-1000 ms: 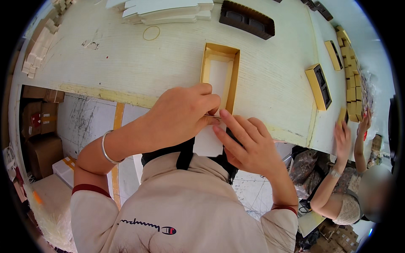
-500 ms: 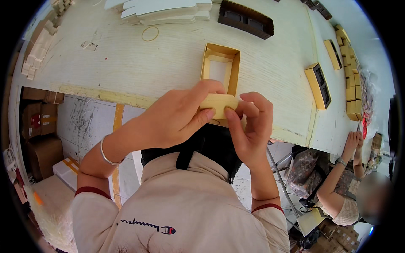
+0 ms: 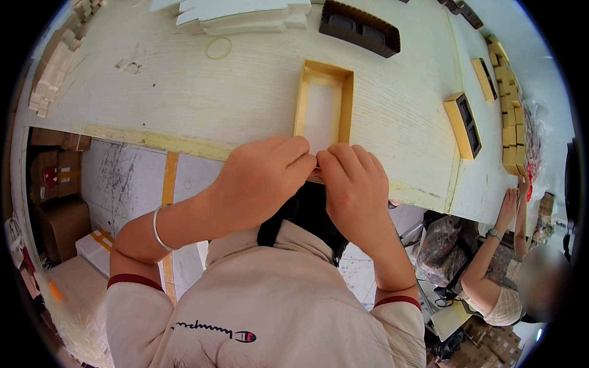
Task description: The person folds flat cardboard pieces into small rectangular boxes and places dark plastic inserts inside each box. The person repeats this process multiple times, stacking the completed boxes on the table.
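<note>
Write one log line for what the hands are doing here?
left hand: on box edge | right hand: on box edge | box: open, on table

Near end of open gold box (image 3: 323,105), by desk (image 3: 184,92) front edge, hidden behind left hand (image 3: 261,181) and right hand (image 3: 354,187). Whatever fingertips pinch: not discernible. Co-worker (image 3: 503,288) at right: face blurred.

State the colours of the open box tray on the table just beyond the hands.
The box tray has yellow-gold walls and a white floor, shown in the head view.
</note>
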Tool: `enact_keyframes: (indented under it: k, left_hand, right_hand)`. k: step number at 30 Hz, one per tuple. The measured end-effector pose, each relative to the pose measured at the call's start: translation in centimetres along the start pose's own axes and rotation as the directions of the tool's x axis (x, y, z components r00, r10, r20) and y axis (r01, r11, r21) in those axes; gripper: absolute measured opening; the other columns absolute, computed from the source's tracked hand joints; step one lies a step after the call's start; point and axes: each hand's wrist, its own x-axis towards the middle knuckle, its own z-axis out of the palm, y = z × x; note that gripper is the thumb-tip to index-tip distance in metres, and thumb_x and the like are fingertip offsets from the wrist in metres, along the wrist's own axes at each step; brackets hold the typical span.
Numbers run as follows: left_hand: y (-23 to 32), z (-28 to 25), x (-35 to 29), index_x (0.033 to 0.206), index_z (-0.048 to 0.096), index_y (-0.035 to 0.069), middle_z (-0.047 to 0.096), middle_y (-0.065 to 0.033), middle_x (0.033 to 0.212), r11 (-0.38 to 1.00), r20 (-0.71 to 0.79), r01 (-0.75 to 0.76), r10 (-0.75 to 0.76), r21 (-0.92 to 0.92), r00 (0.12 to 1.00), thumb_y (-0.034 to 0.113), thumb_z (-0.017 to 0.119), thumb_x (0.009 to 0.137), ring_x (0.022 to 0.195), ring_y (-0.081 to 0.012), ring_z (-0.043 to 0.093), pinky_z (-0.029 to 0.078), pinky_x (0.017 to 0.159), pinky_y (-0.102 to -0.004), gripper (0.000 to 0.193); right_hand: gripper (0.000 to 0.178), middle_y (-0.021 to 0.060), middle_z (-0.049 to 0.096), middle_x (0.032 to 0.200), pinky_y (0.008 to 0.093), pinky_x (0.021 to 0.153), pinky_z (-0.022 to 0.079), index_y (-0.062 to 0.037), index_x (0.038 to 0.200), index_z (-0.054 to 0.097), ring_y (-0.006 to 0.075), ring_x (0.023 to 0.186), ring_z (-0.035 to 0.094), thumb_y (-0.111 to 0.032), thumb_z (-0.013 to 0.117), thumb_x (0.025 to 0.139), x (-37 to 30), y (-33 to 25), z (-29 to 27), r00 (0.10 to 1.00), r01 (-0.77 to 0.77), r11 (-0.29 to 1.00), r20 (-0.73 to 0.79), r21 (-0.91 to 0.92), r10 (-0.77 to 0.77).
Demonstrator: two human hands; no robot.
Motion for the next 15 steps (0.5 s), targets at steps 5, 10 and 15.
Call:
enact_keyframes:
  k: [5, 10, 15]
  left_hand:
    - [0.3, -1.3, 1.0, 0.083, 0.058, -0.001, 0.052, -0.0096, 0.080, 0.998, 0.213, 0.070, -0.070, 0.004, 0.975, 0.000, 0.061, 0.077, 0.068, -0.0279, 0.057, 0.046, 0.056, -0.0352, 0.007]
    - [-0.3, -2.4, 0.9, 0.088, 0.059, 0.001, 0.052, -0.0090, 0.084, 1.000, 0.298, 0.026, -0.021, -0.014, 0.954, -0.001, 0.058, 0.078, 0.074, -0.0270, 0.057, 0.047, 0.063, -0.0349, 0.010]
    - [-0.1, -2.7, 1.4, 0.092, 0.059, 0.004, 0.051, -0.0082, 0.088, 0.999, 0.329, -0.036, 0.021, 0.039, 0.944, -0.001, 0.058, 0.078, 0.079, -0.0263, 0.056, 0.047, 0.066, -0.0352, 0.015]
  right_hand:
    - [0.017, 0.0080, 0.055, 0.082, 0.0370, 0.062, 0.046, -0.0038, 0.088, 0.060, 0.0285, 0.075, 0.058, -0.004, 0.067, 0.073, 1.6, 0.7, -2.2, 0.928, -0.164, 0.972, 0.360, 0.168, 0.094]
    - [0.044, 0.0077, 0.060, 0.115, 0.0280, 0.066, 0.045, -0.0067, 0.115, 0.062, 0.0164, 0.081, 0.055, 0.003, 0.072, 0.073, 3.6, 3.7, -5.3, 0.995, -0.080, 0.912, -0.018, 0.403, 0.096]
    - [0.025, 0.0139, 0.062, 0.102, 0.0356, 0.072, 0.049, -0.0037, 0.104, 0.062, 0.0295, 0.086, 0.060, -0.002, 0.063, 0.079, 8.0, 7.1, -1.8, 0.979, 0.010, 0.999, 0.202, 0.051, -0.020]
